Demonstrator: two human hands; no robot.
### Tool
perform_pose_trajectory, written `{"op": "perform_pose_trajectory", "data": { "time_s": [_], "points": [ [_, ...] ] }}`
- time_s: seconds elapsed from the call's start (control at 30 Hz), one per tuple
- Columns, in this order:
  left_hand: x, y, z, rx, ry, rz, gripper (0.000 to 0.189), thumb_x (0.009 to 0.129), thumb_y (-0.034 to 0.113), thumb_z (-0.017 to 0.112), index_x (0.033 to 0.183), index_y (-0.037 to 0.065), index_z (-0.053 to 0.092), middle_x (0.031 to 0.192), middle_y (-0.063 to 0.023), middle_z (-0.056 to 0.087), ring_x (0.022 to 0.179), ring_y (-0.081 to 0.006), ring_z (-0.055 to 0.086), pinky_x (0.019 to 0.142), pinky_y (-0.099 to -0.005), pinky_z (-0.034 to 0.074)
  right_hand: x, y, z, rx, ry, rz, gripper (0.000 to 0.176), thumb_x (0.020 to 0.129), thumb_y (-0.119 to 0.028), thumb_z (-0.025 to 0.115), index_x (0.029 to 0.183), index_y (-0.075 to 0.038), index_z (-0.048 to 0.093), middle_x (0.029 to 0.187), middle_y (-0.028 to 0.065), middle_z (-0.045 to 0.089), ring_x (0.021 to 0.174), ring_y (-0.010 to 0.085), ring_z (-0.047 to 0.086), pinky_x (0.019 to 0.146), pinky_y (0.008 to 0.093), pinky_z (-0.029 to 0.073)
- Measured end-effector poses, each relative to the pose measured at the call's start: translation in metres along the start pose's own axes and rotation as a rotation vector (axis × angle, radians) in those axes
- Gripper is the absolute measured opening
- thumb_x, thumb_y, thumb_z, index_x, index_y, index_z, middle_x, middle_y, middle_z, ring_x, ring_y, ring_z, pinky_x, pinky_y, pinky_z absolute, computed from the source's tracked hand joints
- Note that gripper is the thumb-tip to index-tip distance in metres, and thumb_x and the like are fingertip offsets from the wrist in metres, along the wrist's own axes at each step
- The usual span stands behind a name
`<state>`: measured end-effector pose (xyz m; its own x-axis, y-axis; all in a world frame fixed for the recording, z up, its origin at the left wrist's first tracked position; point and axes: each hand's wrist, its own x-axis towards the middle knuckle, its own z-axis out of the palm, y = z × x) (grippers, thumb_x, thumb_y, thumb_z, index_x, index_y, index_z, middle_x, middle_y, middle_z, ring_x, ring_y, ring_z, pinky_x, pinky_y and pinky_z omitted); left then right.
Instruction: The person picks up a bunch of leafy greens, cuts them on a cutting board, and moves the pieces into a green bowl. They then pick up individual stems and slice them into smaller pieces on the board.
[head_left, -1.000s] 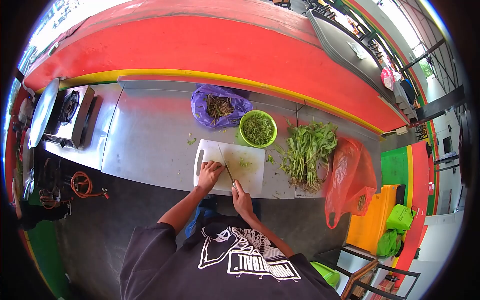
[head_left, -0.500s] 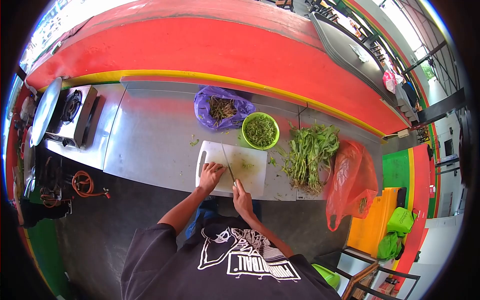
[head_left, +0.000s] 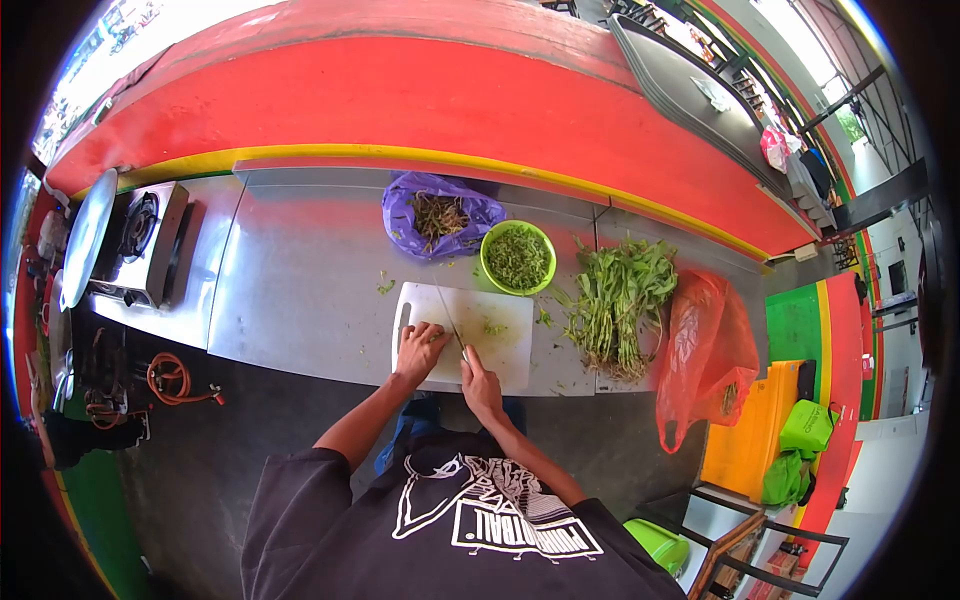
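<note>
My right hand (head_left: 480,384) is closed round the handle of a knife (head_left: 449,317). Its blade points away from me over the white cutting board (head_left: 511,362). On the left part of the board, close to the blade, rests my left hand (head_left: 421,349) with its fingers curled down. Whatever lies under those fingers is hidden. A few chopped green bits (head_left: 493,328) are scattered right of the blade. Behind the board stands a lime-green bowl (head_left: 519,293) full of chopped greens (head_left: 517,256). Beside it, a purple plastic bag (head_left: 402,237) holds brownish stems and roots (head_left: 438,216).
A bunch of leafy greens (head_left: 622,300) lies on the steel table (head_left: 300,270), right of the board. An orange-red plastic bag (head_left: 703,340) is at the right end. A gas stove (head_left: 145,240) stands far left. A red counter wall (head_left: 400,95) rises behind the table.
The view has shifted slightly. Both hands stay at the board in nearly the same pose, and the knife blade is tilted a little further left.
</note>
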<state>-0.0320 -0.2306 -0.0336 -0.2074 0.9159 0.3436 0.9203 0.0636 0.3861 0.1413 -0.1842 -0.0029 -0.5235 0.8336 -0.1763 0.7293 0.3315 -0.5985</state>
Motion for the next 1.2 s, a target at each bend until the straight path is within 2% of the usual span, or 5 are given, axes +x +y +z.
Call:
{"op": "perform_pose_trajectory", "data": {
  "time_s": [0.3, 0.6, 0.67, 0.9, 1.2],
  "points": [
    [-0.007, -0.005, 0.007, -0.025, 0.035, 0.000, 0.024, 0.083, 0.016, 0.066, 0.105, 0.018, 0.074, 0.110, 0.0054, 0.067, 0.108, -0.0150, 0.060, 0.094, -0.0407, 0.041, -0.037, 0.018, -0.003, 0.204, 0.063, -0.095, 0.037, 0.102, -0.024, 0.055, 0.136, -0.009, 0.054, 0.087, 0.0271, 0.068, 0.082, 0.0469, 0.066, 0.063, 0.0515, 0.052],
    [-0.004, -0.001, -0.002, 0.031, -0.011, 0.002, 0.027, 0.084, 0.016, 0.063, 0.109, 0.018, 0.073, 0.108, 0.0034, 0.064, 0.108, -0.0166, 0.058, 0.095, -0.0429, 0.040, -0.002, -0.003, 0.002, -0.070, 0.027, -0.025, 0.040, 0.103, -0.031, 0.051, 0.140, -0.016, 0.053, 0.078, 0.0255, 0.069, 0.075, 0.0452, 0.068, 0.062, 0.0542, 0.053],
    [-0.007, -0.005, 0.002, 0.058, -0.011, 0.031, 0.028, 0.085, 0.016, 0.063, 0.111, 0.019, 0.073, 0.109, 0.0037, 0.065, 0.109, -0.0160, 0.059, 0.095, -0.0433, 0.039, -0.006, -0.001, -0.002, 0.159, 0.057, -0.025, 0.038, 0.102, -0.026, 0.054, 0.138, -0.012, 0.054, 0.085, 0.0271, 0.069, 0.083, 0.0465, 0.067, 0.065, 0.0515, 0.052],
    [-0.010, -0.007, 0.007, -0.024, 0.022, -0.022, 0.024, 0.085, 0.017, 0.063, 0.107, 0.018, 0.073, 0.110, 0.0042, 0.068, 0.108, -0.0146, 0.060, 0.095, -0.0426, 0.039, -0.034, 0.016, -0.004, 0.218, 0.018, -0.059, 0.038, 0.102, -0.023, 0.054, 0.137, -0.008, 0.053, 0.092, 0.0254, 0.070, 0.085, 0.0460, 0.067, 0.066, 0.0506, 0.053],
    [-0.011, 0.000, 0.002, 0.009, 0.039, -0.048, 0.026, 0.083, 0.015, 0.065, 0.107, 0.019, 0.074, 0.107, 0.0044, 0.065, 0.107, -0.0163, 0.059, 0.093, -0.0474, 0.037, -0.005, 0.003, -0.002, -0.056, -0.035, -0.039, 0.039, 0.102, -0.025, 0.055, 0.138, -0.010, 0.054, 0.086, 0.0252, 0.069, 0.079, 0.0474, 0.066, 0.064, 0.0526, 0.052]
  ]
}}
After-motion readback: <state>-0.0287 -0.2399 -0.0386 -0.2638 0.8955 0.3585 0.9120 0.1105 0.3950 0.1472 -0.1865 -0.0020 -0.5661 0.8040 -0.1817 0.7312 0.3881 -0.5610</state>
